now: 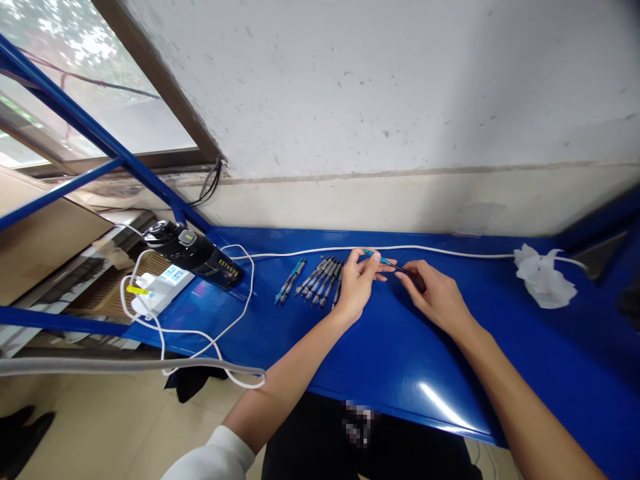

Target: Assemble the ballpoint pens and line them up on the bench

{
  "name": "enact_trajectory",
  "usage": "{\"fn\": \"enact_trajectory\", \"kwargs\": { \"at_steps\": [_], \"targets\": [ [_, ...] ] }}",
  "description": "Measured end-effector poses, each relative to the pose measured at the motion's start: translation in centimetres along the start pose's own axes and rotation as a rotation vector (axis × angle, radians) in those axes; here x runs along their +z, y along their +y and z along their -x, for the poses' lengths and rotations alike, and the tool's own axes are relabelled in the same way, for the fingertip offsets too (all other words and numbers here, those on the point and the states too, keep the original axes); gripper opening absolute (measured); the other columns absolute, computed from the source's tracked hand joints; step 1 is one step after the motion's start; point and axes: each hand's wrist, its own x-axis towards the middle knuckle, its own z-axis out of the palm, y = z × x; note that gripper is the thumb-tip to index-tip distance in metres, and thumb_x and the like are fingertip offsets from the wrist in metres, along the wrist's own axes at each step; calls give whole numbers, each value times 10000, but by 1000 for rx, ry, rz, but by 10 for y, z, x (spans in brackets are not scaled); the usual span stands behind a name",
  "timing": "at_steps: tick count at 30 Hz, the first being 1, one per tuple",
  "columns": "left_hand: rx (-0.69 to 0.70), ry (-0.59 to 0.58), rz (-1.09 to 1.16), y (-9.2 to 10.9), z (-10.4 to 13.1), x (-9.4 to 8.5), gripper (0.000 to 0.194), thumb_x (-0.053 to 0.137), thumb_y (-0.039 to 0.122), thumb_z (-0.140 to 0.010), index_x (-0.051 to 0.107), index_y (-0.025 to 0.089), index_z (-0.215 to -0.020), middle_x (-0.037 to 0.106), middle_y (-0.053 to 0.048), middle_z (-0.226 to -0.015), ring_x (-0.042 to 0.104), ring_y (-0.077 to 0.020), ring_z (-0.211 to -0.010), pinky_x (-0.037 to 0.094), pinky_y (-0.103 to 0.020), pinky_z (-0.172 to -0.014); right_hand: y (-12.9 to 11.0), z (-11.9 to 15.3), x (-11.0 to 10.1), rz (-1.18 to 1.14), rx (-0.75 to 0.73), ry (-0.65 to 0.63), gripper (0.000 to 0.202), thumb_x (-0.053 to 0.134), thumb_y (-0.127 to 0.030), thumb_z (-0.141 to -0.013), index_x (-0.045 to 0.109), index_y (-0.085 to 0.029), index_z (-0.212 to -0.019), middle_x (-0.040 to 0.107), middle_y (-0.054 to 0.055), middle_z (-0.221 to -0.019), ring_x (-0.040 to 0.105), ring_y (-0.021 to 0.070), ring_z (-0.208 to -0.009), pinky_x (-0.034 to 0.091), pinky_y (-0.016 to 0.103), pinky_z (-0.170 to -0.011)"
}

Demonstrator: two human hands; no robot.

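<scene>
My left hand (359, 283) is closed, with thumb and fingers pinching a slim blue pen (370, 253) above the blue table. To its right, my right hand (434, 290) pinches a thin dark rod (400, 269) in line with the pen. Whether rod and pen are joined I cannot tell. Left of my left hand lie several grey-and-black pens (320, 280) side by side, some partly hidden behind that hand. Farther left, a couple of blue pens (290, 281) rest close together.
A black bottle (200, 257) lies tilted at the table's left, by a white power strip (165, 290). A white cable (320, 252) runs along the back edge and loops at left. Crumpled white tissue (544, 277) sits at right. A wall (380, 100) rises behind.
</scene>
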Motion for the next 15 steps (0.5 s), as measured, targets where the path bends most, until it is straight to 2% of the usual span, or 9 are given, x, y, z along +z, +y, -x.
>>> {"fn": "enact_trajectory", "kwargs": {
  "at_steps": [7,15],
  "targets": [
    [-38,-84,-43,-2,2,0,379,817,525,-921,709,186,-1051,836,-125,-1070,795,-229,-944,548,-296,-774,2,1,1,-72,-13,-20,180,572,-417,-1106,618,-254,-1166,776,65,-1030,733,213,-800,496,318,-684],
    [-50,-80,-82,2,3,1,319,882,460,-851,808,197,-1016,815,-85,-1022,728,-208,-943,538,-293,-773,1,0,-1,-100,-16,-33,167,584,-419,-1102,607,-257,-1137,732,41,-948,684,196,-739,483,326,-681]
  ]
}}
